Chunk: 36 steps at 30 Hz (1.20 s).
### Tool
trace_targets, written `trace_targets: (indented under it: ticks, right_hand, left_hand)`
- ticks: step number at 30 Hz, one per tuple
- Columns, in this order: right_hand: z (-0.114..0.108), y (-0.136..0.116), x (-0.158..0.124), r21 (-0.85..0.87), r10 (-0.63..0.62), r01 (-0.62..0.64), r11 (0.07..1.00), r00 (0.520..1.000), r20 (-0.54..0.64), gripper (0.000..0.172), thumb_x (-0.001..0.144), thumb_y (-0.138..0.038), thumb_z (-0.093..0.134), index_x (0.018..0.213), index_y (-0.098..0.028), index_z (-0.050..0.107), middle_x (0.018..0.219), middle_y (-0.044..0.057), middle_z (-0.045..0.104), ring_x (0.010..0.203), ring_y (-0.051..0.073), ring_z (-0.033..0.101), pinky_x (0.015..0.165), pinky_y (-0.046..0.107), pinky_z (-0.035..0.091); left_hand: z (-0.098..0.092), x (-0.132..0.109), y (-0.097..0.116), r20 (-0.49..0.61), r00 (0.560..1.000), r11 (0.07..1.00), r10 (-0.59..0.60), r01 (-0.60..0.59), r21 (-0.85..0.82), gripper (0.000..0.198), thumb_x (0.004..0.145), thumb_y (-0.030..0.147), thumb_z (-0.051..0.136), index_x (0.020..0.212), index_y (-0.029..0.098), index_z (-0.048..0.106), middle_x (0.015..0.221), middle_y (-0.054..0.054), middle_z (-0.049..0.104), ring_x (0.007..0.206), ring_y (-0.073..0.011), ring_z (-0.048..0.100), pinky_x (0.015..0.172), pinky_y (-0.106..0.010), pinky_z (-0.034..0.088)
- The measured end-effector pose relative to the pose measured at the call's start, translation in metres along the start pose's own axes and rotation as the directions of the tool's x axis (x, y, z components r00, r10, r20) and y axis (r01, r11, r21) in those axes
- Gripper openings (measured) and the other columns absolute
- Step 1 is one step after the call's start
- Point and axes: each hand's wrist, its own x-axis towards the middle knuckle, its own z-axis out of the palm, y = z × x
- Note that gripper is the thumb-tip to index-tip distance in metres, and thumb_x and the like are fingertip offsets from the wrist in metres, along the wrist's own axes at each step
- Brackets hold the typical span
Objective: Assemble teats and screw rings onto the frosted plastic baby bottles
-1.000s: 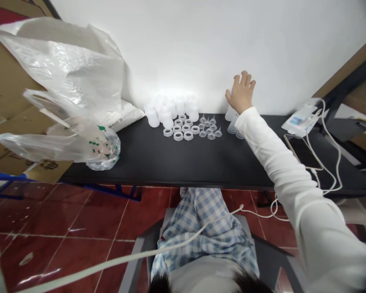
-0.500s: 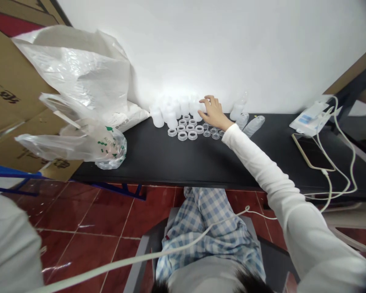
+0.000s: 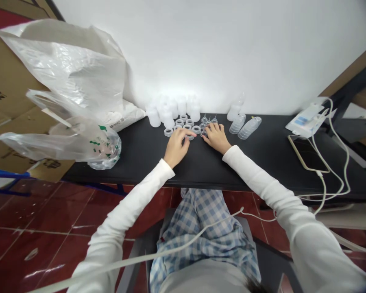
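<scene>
Several rings [image 3: 168, 132] are lying on the table [image 3: 140, 162] at our left hand [image 3: 175, 148], while our right hand [image 3: 217, 137] is bending over the teats [image 3: 214, 119]; whether either is gripping anything, we cannot tell. Clear caps [image 3: 250, 128] are lying farther right. Behind the rings, bottles [image 3: 167, 118] are standing near the wall [image 3: 201, 53].
</scene>
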Motion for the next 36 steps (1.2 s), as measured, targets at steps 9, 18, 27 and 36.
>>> trace_targets:
  ticks: [9, 18, 27, 36]
  right_hand:
    - [0.003, 0.012, -0.004, 0.309, 0.043, 0.021, 0.951, 0.979, -0.199, 0.028, 0.091, -0.021, 0.050, 0.117, -0.018, 0.060, 0.117, 0.018, 0.071, 0.112, 0.035, 0.064, 0.095, 0.052, 0.050]
    - [-0.004, 0.017, -0.012, 0.380, 0.022, 0.091, 0.920, 0.959, -0.284, 0.036, 0.100, -0.031, 0.043, 0.130, -0.020, 0.060, 0.118, 0.014, 0.072, 0.108, 0.032, 0.064, 0.093, 0.051, 0.051]
    - [0.004, 0.029, -0.016, 0.542, 0.244, 0.011, 0.840, 0.885, -0.396, 0.053, 0.098, -0.061, 0.051, 0.128, -0.017, 0.055, 0.108, 0.015, 0.064, 0.094, 0.029, 0.062, 0.089, 0.053, 0.055]
    - [-0.014, 0.014, -0.018, 0.455, 0.091, 0.072, 0.887, 0.941, -0.326, 0.050, 0.105, -0.057, 0.040, 0.138, -0.025, 0.059, 0.103, 0.011, 0.070, 0.089, 0.027, 0.063, 0.092, 0.049, 0.054]
  left_hand:
    - [0.046, 0.014, -0.020, 0.270, 0.938, 0.914, -0.218, 0.099, 0.395, 0.039, 0.089, 0.017, 0.054, 0.126, 0.008, 0.061, 0.126, -0.025, 0.064, 0.121, -0.0408, 0.059, 0.107, -0.055, 0.042]
    - [0.062, 0.015, -0.016, 0.285, 0.949, 0.985, -0.131, 0.158, -0.074, 0.018, 0.093, 0.024, 0.062, 0.110, 0.018, 0.063, 0.115, -0.011, 0.065, 0.111, -0.0250, 0.062, 0.104, -0.040, 0.049]
    - [0.094, 0.056, -0.014, 0.113, 0.825, 0.433, -0.554, 0.402, -0.807, 0.014, 0.094, 0.032, 0.068, 0.092, 0.021, 0.061, 0.095, -0.002, 0.067, 0.091, -0.0134, 0.066, 0.081, -0.024, 0.055]
    - [0.092, 0.044, -0.020, 0.327, 0.670, 0.107, -0.667, 0.520, -0.847, 0.018, 0.100, 0.031, 0.057, 0.091, 0.017, 0.064, 0.085, -0.002, 0.068, 0.080, -0.0124, 0.069, 0.081, -0.027, 0.060]
